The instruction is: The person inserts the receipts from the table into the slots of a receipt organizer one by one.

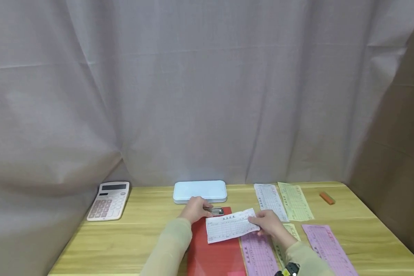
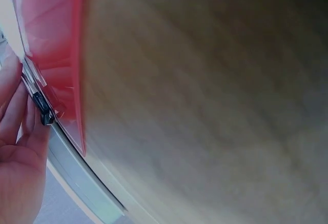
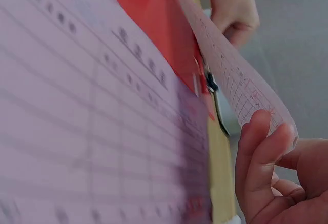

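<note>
A red clipboard [image 1: 214,257] lies on the table with its metal clip [image 1: 217,211] at the far end. My left hand [image 1: 194,209] grips that clip; in the left wrist view, thumb and fingers lie around the clip's black part [image 2: 43,109]. Above the board is a white printed slip [image 1: 229,227], its left end close to the left hand. My right hand [image 1: 270,223] pinches the slip's right end between thumb and fingers. The right wrist view shows the slip [image 3: 230,73] stretching from the right hand [image 3: 277,178] toward the left.
Pink slips [image 1: 258,255] [image 1: 329,247], a yellow slip [image 1: 295,201] and another white slip [image 1: 270,200] lie right of the clipboard. A pale blue case [image 1: 200,191] stands behind it. Far left sits a calculator [image 1: 108,201]; an orange-brown block [image 1: 327,198] lies at right.
</note>
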`<action>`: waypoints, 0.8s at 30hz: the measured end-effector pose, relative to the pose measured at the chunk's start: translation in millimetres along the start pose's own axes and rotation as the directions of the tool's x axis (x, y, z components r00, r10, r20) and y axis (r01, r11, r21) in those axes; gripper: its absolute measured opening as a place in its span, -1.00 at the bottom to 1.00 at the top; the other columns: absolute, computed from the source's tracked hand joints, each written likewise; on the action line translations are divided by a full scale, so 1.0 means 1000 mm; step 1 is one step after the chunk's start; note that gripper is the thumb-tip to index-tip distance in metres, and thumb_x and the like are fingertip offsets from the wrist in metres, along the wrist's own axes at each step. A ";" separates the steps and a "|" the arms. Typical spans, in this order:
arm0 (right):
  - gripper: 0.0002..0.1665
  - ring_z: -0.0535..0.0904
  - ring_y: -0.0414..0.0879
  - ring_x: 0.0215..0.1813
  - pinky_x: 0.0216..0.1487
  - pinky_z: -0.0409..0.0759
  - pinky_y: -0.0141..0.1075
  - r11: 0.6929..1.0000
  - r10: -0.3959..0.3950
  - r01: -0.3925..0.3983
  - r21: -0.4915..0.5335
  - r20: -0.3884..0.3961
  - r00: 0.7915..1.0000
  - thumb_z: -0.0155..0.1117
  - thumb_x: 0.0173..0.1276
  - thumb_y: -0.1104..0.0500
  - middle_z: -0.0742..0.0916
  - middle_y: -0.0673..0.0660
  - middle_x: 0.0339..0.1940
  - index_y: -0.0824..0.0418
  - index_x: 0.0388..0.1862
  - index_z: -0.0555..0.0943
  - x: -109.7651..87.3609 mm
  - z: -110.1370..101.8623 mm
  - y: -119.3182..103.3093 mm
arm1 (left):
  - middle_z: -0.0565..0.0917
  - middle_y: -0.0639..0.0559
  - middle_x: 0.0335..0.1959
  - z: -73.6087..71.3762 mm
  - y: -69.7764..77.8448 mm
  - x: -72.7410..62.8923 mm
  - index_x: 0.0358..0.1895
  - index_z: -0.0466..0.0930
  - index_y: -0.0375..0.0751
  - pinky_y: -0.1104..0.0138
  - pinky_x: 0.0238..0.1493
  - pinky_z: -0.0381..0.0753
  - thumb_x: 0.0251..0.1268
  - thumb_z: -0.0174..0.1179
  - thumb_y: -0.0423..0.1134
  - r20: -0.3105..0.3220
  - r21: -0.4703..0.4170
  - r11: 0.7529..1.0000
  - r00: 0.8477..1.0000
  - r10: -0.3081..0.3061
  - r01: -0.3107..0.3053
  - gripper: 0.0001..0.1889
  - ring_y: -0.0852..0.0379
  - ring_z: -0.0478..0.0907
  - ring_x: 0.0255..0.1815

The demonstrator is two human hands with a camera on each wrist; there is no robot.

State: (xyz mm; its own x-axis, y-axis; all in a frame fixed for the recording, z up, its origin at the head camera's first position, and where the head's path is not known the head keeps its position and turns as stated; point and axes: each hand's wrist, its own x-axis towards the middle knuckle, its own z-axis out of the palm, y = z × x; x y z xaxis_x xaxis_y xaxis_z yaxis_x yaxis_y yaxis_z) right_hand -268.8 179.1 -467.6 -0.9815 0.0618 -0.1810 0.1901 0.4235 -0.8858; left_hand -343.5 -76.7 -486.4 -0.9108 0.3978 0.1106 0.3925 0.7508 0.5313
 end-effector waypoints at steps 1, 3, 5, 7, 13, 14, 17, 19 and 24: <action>-0.79 0.43 -0.24 -0.73 -0.67 0.49 -0.47 1.000 0.004 -0.004 0.012 0.002 1.000 0.30 0.20 0.27 0.61 0.10 -0.60 0.46 -0.36 0.59 -0.001 0.003 0.000 | 0.75 0.09 -0.30 0.001 0.000 0.000 -0.17 0.76 -0.13 0.33 -0.12 0.59 -0.10 0.48 -0.27 0.002 -0.003 1.000 1.000 -0.006 0.006 -0.69 0.19 0.61 -0.22; -0.80 0.46 -0.23 -0.72 -0.67 0.51 -0.46 0.999 0.016 -0.016 0.042 0.010 1.000 0.29 0.20 0.28 0.62 0.13 -0.59 0.47 -0.36 0.59 -0.002 0.010 0.000 | 0.75 0.09 -0.29 0.001 0.001 0.000 -0.17 0.76 -0.12 0.32 -0.11 0.59 -0.10 0.49 -0.27 0.009 -0.006 1.000 1.000 -0.023 0.023 -0.69 0.19 0.60 -0.22; -0.79 0.49 -0.21 -0.71 -0.67 0.53 -0.45 0.997 0.019 -0.020 0.074 0.023 1.000 0.27 0.21 0.30 0.64 0.15 -0.59 0.50 -0.34 0.58 -0.002 0.016 -0.001 | 0.75 0.09 -0.28 0.001 0.002 0.000 -0.17 0.76 -0.11 0.30 -0.09 0.59 -0.10 0.49 -0.26 0.014 -0.008 0.999 0.999 -0.036 0.036 -0.68 0.18 0.60 -0.21; -0.79 0.51 -0.20 -0.71 -0.67 0.54 -0.44 0.995 0.025 -0.028 0.092 0.027 0.999 0.26 0.22 0.30 0.65 0.17 -0.60 0.50 -0.33 0.57 -0.002 0.021 -0.001 | 0.75 0.09 -0.27 0.001 0.002 0.000 -0.16 0.76 -0.10 0.29 -0.08 0.59 -0.10 0.49 -0.25 0.023 -0.012 0.998 0.998 -0.055 0.055 -0.68 0.19 0.60 -0.20; -0.83 0.55 -0.17 -0.67 -0.64 0.57 -0.42 0.993 0.048 -0.052 0.107 0.041 0.998 0.22 0.22 0.30 0.65 0.18 -0.58 0.46 -0.36 0.54 0.002 0.035 -0.003 | 0.75 0.09 -0.25 0.000 0.002 -0.001 -0.16 0.76 -0.10 0.26 -0.06 0.59 -0.12 0.49 -0.24 0.016 -0.009 0.998 0.998 -0.060 0.060 -0.66 0.17 0.62 -0.16; -0.84 0.56 -0.17 -0.67 -0.63 0.58 -0.42 0.993 0.052 -0.056 0.102 0.044 0.998 0.22 0.21 0.30 0.65 0.18 -0.58 0.45 -0.37 0.54 0.003 0.037 -0.003 | 0.75 0.09 -0.26 0.000 0.002 -0.001 -0.16 0.76 -0.11 0.26 -0.06 0.59 -0.13 0.49 -0.24 0.012 -0.010 0.998 0.998 -0.055 0.055 -0.66 0.17 0.62 -0.16; -0.86 0.56 -0.15 -0.66 -0.63 0.58 -0.41 0.992 0.056 -0.061 0.107 0.047 0.997 0.22 0.20 0.31 0.64 0.18 -0.57 0.42 -0.40 0.52 0.004 0.043 -0.005 | 0.76 0.10 -0.27 0.000 0.002 -0.001 -0.17 0.76 -0.12 0.29 -0.08 0.60 -0.13 0.49 -0.25 0.011 -0.027 0.998 0.998 -0.058 0.058 -0.67 0.18 0.63 -0.15; -0.87 0.56 -0.15 -0.66 -0.62 0.59 -0.41 0.992 0.055 -0.060 0.111 0.047 0.997 0.22 0.20 0.32 0.64 0.18 -0.56 0.42 -0.41 0.51 0.004 0.046 -0.007 | 0.76 0.10 -0.28 0.000 0.002 -0.001 -0.19 0.76 -0.13 0.31 -0.10 0.61 -0.14 0.50 -0.25 0.004 -0.032 0.998 0.999 -0.046 0.046 -0.68 0.18 0.64 -0.16; -0.87 0.57 -0.13 -0.65 -0.59 0.63 -0.36 0.990 0.057 -0.064 0.127 0.056 0.997 0.21 0.21 0.35 0.64 0.21 -0.53 0.45 -0.39 0.50 0.005 0.052 -0.009 | 0.76 0.11 -0.31 0.001 0.001 -0.001 -0.22 0.77 -0.13 0.33 -0.11 0.60 -0.16 0.51 -0.23 -0.012 -0.019 1.000 1.000 -0.016 0.015 -0.68 0.19 0.65 -0.19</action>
State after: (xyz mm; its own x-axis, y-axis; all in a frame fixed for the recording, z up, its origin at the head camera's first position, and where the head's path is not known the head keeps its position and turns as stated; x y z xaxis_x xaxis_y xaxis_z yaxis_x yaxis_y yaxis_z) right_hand -274.6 128.8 -483.0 -0.9662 0.0351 -0.2554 0.2540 0.3005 -0.9193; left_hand -341.9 -75.6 -486.4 -0.9183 0.3795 0.1127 0.3759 0.7464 0.5492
